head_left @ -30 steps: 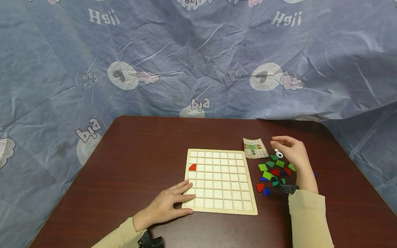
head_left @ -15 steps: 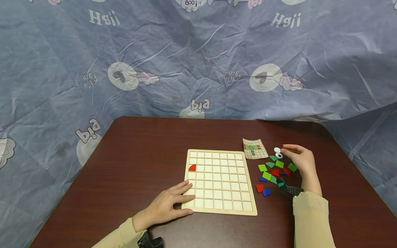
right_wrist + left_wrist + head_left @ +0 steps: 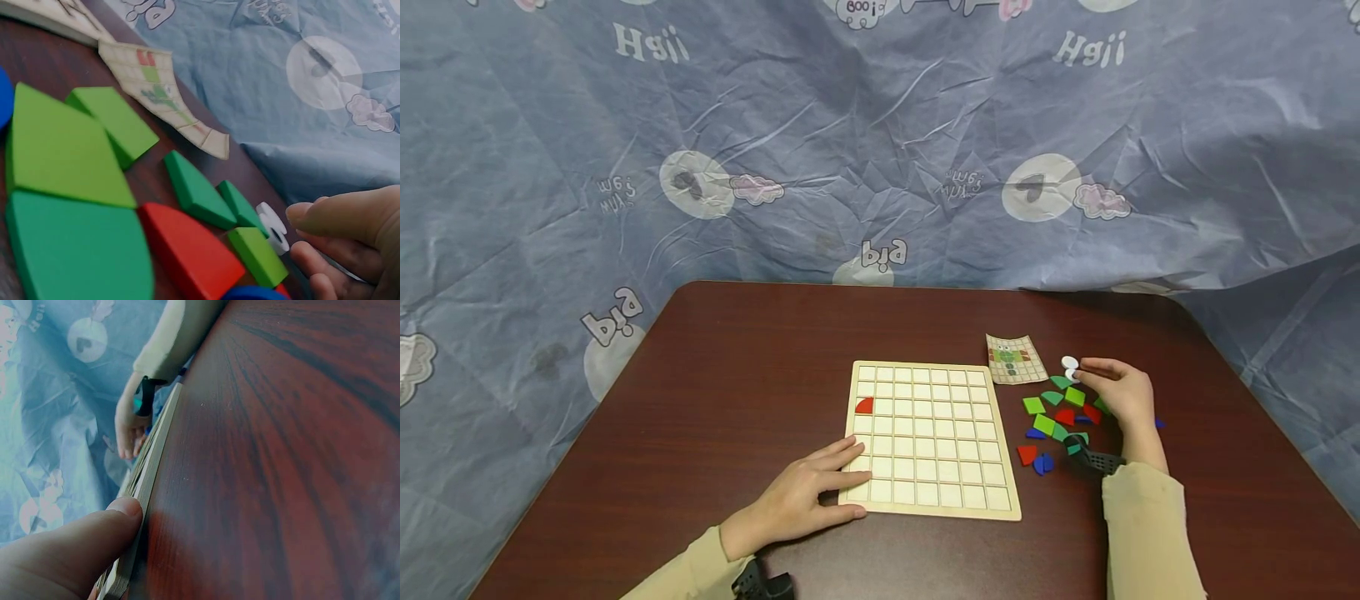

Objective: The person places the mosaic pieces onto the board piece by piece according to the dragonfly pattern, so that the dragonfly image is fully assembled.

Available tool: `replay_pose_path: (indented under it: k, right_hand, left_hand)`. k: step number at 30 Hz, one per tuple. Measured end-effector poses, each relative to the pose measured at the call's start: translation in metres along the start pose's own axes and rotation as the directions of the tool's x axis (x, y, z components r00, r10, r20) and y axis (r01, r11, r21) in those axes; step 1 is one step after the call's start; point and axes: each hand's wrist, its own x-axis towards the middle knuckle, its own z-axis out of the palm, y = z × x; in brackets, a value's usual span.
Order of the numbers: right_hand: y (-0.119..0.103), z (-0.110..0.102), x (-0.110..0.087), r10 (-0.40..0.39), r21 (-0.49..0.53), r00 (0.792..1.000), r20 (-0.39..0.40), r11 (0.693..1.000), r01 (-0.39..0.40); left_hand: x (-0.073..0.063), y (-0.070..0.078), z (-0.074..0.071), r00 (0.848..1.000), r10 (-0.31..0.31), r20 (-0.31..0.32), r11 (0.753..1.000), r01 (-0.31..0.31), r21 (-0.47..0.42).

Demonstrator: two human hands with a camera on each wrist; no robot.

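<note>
In the head view my left hand (image 3: 805,500) rests with fingers spread on the lower left of a pale wooden grid board (image 3: 932,514). Its thumb lies on the board's near edge, as the left wrist view also shows. One red quarter-round piece (image 3: 865,406) sits in a left-column cell. My right hand (image 3: 1123,392) is at the far side of the loose pieces, thumb and forefinger beside a white disc (image 3: 1069,362) and a white eye piece (image 3: 279,240) marked with black. A gap shows between those fingertips and the discs in the right wrist view, and nothing is seen held.
Several flat blocks lie right of the board, among them a lime-green square (image 3: 1034,406), a red piece (image 3: 1027,455) and a blue piece (image 3: 1043,463). A small pattern card (image 3: 1015,360) lies beside the board's far right corner. A printed cloth (image 3: 850,167) hangs behind the table (image 3: 737,350).
My right hand first moved right and toward me, uncovering the white discs, then slightly left, its fingertips now overlapping the nearer disc in the head view. My left hand has stayed in place.
</note>
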Motion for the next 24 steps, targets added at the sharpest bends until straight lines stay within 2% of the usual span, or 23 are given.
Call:
replay_pose_path:
  k: [16,24]
  right_hand:
    - [0.0029,0.0073,0.0026,-0.026,-0.115,1.000,-0.011,0.993,0.025]
    - [-0.0033,0.0064,0.0001,-0.003,-0.086,1.000,-0.005,0.996,0.003]
  left_hand:
    - [0.0008,0.0007,-0.0013,1.000,0.002,-0.003,1.000,-0.002,-0.002]
    - [0.0001,0.0005,-0.0008,1.000,-0.017,0.000,1.000,0.017,-0.010]
